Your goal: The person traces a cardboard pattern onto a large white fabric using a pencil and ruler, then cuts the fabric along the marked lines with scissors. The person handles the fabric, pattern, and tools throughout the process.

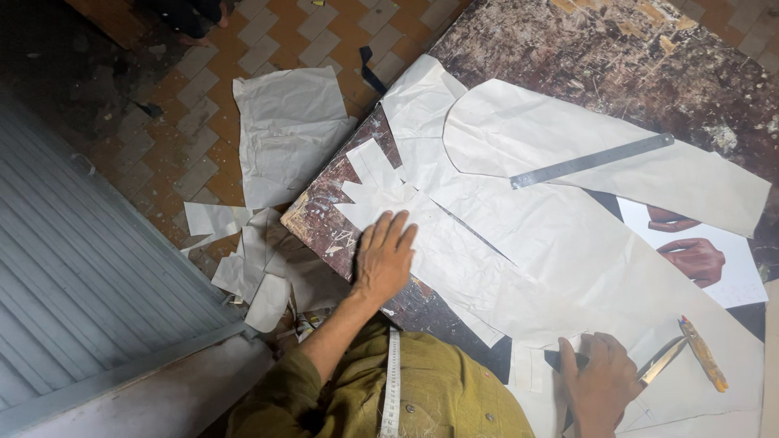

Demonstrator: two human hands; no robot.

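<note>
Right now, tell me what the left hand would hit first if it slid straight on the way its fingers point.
The left hand lies flat on the white paper pattern, fingers pointing up the table. Straight on, it would probably first cross the notched paper piece, then the table edge.

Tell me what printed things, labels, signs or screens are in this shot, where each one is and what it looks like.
Printed picture sheet: right edge of the table, partly under the pale paper patterns; white rectangle showing dark reddish-brown hands.
Measuring tape: hanging down the person's olive shirt, bottom centre; narrow white strip with small dark marks.
Metal ruler: lying slantwise on the upper paper piece; long grey strip, its markings too small to tell.
No packages, signs or screens in view.
</note>
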